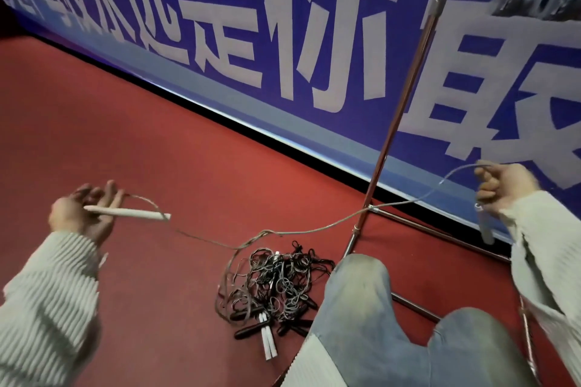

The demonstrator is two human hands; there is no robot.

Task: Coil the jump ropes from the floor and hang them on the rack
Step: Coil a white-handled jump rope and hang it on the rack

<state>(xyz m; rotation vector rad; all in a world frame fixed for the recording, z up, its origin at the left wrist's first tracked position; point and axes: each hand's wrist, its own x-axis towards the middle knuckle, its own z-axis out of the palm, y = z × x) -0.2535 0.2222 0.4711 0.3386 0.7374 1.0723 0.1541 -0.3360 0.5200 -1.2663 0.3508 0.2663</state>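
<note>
The left hand (82,214) has its fingers (110,190) loosely curled round the thin end of a white handle (132,213), which lies across the palm and points right; the fingertips are blurred, so how tight the grip is cannot be told. The right hand (503,187) is closed in a fist on the rope (314,229), with the second handle (484,229) hanging down below it, pale and hard to make out against the sleeve (540,248). The rope leaves the left handle, sags toward the floor (125,122), crosses in front of the rack (405,97) pole and rises in an arc to the right fist. Its lowest stretch seems to run into the pile (276,286) of tangled ropes on the floor between the hands; whether it is caught there cannot be told. Black and white handles stick out of the pile's near side. A knee (358,289) in jeans hides the pile's right edge and part of the rack's base. The rack's top bar is cut off at the right edge and blurred. Behind stands a blue banner (283,25) with white characters.
</note>
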